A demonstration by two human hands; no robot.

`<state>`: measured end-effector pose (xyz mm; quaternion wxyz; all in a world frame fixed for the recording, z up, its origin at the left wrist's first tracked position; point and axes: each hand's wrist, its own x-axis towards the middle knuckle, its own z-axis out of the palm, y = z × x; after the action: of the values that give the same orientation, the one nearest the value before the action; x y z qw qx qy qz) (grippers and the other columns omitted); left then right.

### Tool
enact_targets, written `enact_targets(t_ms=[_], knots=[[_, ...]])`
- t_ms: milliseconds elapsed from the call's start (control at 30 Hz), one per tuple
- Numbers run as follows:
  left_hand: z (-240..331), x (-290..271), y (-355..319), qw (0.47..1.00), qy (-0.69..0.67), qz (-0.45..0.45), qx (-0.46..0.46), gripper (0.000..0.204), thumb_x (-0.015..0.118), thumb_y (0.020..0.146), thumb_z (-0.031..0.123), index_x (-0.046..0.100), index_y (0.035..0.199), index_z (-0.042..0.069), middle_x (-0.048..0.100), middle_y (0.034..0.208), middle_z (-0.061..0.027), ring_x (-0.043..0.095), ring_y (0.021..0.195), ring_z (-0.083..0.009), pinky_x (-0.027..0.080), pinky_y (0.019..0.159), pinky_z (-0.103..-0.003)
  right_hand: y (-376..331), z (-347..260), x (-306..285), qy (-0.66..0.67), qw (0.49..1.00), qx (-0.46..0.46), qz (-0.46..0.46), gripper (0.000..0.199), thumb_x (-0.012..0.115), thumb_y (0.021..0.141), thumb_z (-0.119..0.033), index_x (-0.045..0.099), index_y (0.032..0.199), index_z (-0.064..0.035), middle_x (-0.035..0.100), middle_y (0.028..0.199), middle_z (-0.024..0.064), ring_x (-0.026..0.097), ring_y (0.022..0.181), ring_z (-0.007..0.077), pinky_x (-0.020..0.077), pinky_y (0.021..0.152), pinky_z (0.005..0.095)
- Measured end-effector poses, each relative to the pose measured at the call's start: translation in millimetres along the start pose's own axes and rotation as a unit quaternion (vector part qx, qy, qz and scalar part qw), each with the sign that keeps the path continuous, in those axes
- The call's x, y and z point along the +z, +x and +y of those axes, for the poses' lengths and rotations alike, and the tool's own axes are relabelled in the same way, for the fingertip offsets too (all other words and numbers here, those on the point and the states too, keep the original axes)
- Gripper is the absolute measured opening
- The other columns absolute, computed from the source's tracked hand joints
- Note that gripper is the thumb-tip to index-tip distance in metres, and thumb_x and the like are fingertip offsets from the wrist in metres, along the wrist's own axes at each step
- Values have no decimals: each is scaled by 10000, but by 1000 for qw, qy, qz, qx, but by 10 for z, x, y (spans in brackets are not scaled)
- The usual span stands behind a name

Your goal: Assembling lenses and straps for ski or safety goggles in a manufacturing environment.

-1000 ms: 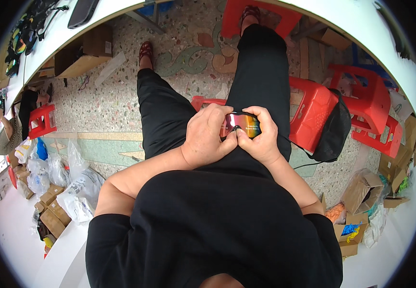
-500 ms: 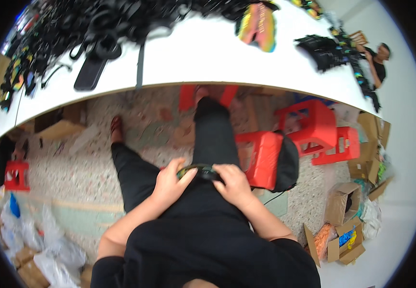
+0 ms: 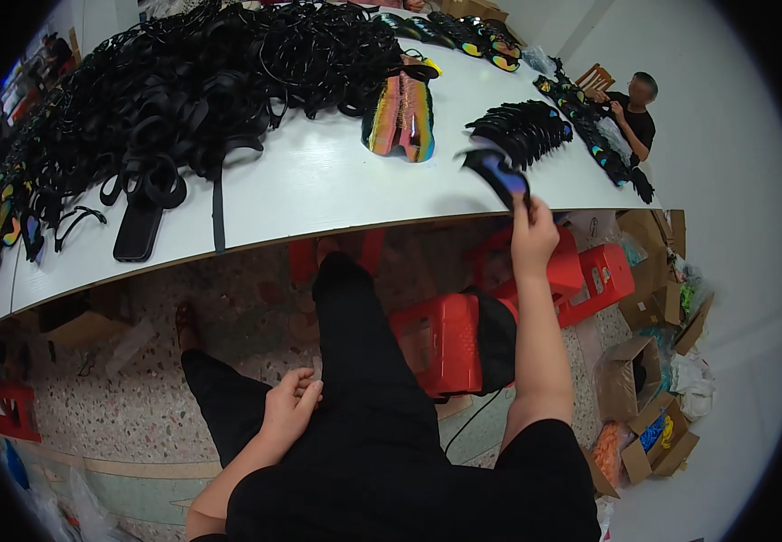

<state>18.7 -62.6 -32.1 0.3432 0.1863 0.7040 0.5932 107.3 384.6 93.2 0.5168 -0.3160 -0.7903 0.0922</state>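
Half a second ago both hands held the mirrored goggles (image 3: 501, 173) over the lap; now only the right hand (image 3: 535, 233) has them, carried forward to the near edge of the white table (image 3: 319, 176), and the view takes in more of the tabletop. The goggles, blurred by motion, show a blue-violet lens in a black frame, just in front of a row of black goggles (image 3: 525, 134); whether they touch it I cannot tell. Rows of small marks run down the stack of rainbow-coloured lenses (image 3: 400, 116), too small to read. The right arm reaches forward, thumb and fingers pinching the goggles' near end. The left hand (image 3: 290, 406), apart from them now, lies over the thigh, its forearm bent inward, fingers loosely curled and empty.
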Motion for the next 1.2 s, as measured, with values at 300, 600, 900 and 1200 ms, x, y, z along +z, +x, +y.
enact_targets(t_ms=[300, 600, 900, 1200], knots=[[-26, 62, 139, 999, 51, 14, -2, 299, 662, 937, 131, 613, 1154, -68, 715, 923, -133, 710, 799, -152, 566, 718, -277, 838, 474, 743, -329, 930, 130, -97, 276, 547, 968, -368, 606, 1024, -104, 729, 900, 155, 700, 816, 399, 532, 692, 507], [-87, 149, 306, 996, 89, -22, 1, 276, 699, 904, 151, 655, 1094, -45, 719, 902, -128, 702, 783, -161, 559, 727, -288, 893, 457, 784, -353, 922, 109, -118, 300, 581, 940, -349, 585, 1004, -56, 719, 911, 193, 703, 837, 393, 540, 706, 520], [-79, -4, 213, 997, 82, 1, -5, 233, 702, 899, 135, 669, 1056, -33, 726, 895, -119, 709, 784, -157, 561, 724, -283, 589, 52, 666, -323, 945, 43, -28, 610, 777, 764, -476, 575, 1131, -32, 605, 1139, 176, 589, 1067, 383, 487, 886, 501], [-37, -43, 149, 990, 139, -11, 8, 291, 692, 908, 183, 672, 1112, -24, 716, 959, -163, 722, 833, -218, 570, 754, -307, 377, -892, 1187, -11, 954, -265, -142, 535, 799, 757, -218, 610, 1224, -36, 610, 1177, 157, 565, 1095, 355, 450, 965, 441]])
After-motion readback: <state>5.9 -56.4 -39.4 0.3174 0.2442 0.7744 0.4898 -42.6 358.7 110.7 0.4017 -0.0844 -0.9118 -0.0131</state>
